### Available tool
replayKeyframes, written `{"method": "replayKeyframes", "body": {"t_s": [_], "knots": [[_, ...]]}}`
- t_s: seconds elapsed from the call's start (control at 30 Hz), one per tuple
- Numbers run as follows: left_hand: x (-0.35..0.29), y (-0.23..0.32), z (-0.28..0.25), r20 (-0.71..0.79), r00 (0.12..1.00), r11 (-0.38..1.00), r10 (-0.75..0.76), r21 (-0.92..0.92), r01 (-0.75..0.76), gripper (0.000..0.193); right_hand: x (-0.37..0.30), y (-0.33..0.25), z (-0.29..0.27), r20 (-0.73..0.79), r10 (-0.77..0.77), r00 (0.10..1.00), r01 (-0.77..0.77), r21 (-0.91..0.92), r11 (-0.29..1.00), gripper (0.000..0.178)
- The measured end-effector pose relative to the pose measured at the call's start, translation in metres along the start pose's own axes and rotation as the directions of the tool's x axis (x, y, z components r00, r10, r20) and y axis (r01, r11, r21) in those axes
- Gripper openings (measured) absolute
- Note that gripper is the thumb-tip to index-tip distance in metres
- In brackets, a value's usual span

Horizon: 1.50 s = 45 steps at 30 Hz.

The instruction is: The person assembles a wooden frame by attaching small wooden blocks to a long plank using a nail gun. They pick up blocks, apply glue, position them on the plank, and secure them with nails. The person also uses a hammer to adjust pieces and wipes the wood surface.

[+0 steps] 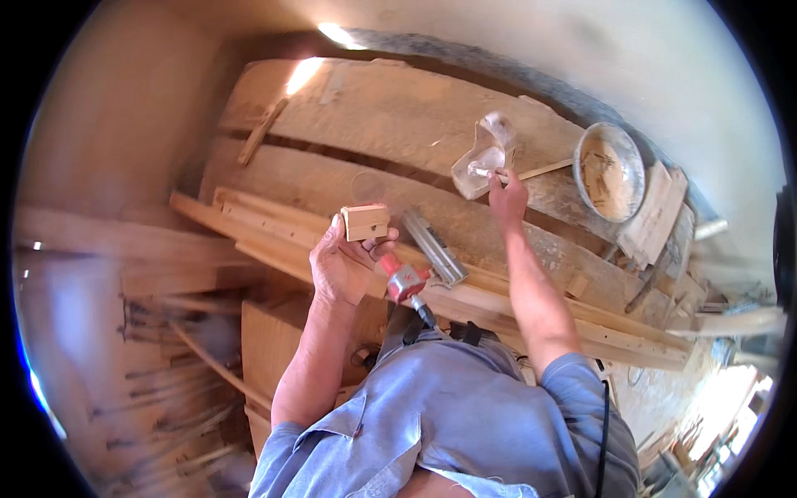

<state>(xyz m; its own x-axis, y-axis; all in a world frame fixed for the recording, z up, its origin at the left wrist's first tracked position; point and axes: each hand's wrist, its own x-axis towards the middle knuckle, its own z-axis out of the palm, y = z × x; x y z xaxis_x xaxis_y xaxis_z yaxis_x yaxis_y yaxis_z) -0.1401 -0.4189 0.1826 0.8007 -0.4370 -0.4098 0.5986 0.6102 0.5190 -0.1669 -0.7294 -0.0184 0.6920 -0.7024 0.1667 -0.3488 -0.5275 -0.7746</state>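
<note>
Because it is a small rectangular block of pale wood (365, 222), the piece in the left hand (342, 267) looks light, stiff and dry, not likely to slip or break; its flat faces give the surest hold, thumb on one and fingers on the opposite one. It is held up above the near edge of the long dusty wooden desk (374, 116), just left of the grey metal bar (434, 246) that lies on it. The left fingers (383, 246) are curled close around the block's lower part, thumb up along its left side, so the hand is closed on it. A red power tool (405, 283) sits just below that hand; whether the hand touches it I cannot tell.

Further along the desk from the block, the right hand (507, 197) pinches a thin pale stick (541, 171), fingers nearly closed, its tip at a crumpled clear plastic bag (486, 155). A round metal bowl (608, 172) stands beyond, to the right.
</note>
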Motion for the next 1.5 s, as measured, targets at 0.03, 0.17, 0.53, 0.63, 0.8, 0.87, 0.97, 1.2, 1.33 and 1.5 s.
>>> {"method": "replayKeyframes", "body": {"t_s": [0.03,0.17,0.53,0.63,0.8,0.87,0.97,1.2,1.33,1.5], "knots": [[0.017,0.0,-0.001,0.007,1.0,0.999,-0.03,0.017,0.03,0.043,-0.005,0.004,0.004,-0.067,-0.003,0.998,0.005,0.026,1.0,0.024],[0.09,-0.014,-0.008,-0.053,0.995,0.996,-0.086,-0.039,0.084,0.044,-0.013,0.008,0.01,0.058,0.301,0.952,-0.305,0.248,0.919,0.023],[0.189,-0.048,-0.034,-0.056,0.96,0.948,-0.276,0.149,0.281,0.037,-0.028,-0.063,-0.046,0.057,0.612,0.789,-0.466,0.705,0.535,0.023],[0.193,-0.062,-0.032,-0.077,0.962,0.932,-0.264,0.235,0.274,0.037,-0.03,-0.088,-0.051,0.04,0.511,0.859,-0.361,0.754,0.549,0.022],[0.2,-0.091,-0.035,-0.1,0.956,0.88,-0.275,0.373,0.292,0.037,-0.033,-0.104,-0.036,0.059,0.325,0.944,-0.273,0.695,0.666,0.019],[0.199,-0.095,-0.036,-0.11,0.953,0.867,-0.282,0.395,0.302,0.037,-0.033,-0.091,-0.03,-0.023,0.14,0.99,-0.117,0.428,0.896,0.022],[0.196,-0.094,-0.04,-0.123,0.951,0.866,-0.285,0.392,0.31,0.038,-0.025,-0.088,-0.029,-0.094,-0.045,0.995,0.065,0.23,0.971,0.022],[0.195,-0.078,-0.03,-0.131,0.926,0.89,-0.354,0.258,0.376,0.044,-0.028,-0.062,-0.014,0.037,-0.003,0.999,0.003,0.011,1.0,0.026],[0.205,-0.054,-0.049,-0.1,0.91,0.902,-0.402,0.127,0.412,0.047,-0.037,-0.055,-0.021,0.089,0.082,0.993,-0.08,-0.031,0.996,0.039],[0.228,0.012,-0.119,0.009,0.962,0.943,-0.274,0.199,0.266,0.05,-0.076,0.019,-0.084,0.023,0.371,0.928,-0.366,-0.119,0.923,0.047]]}}
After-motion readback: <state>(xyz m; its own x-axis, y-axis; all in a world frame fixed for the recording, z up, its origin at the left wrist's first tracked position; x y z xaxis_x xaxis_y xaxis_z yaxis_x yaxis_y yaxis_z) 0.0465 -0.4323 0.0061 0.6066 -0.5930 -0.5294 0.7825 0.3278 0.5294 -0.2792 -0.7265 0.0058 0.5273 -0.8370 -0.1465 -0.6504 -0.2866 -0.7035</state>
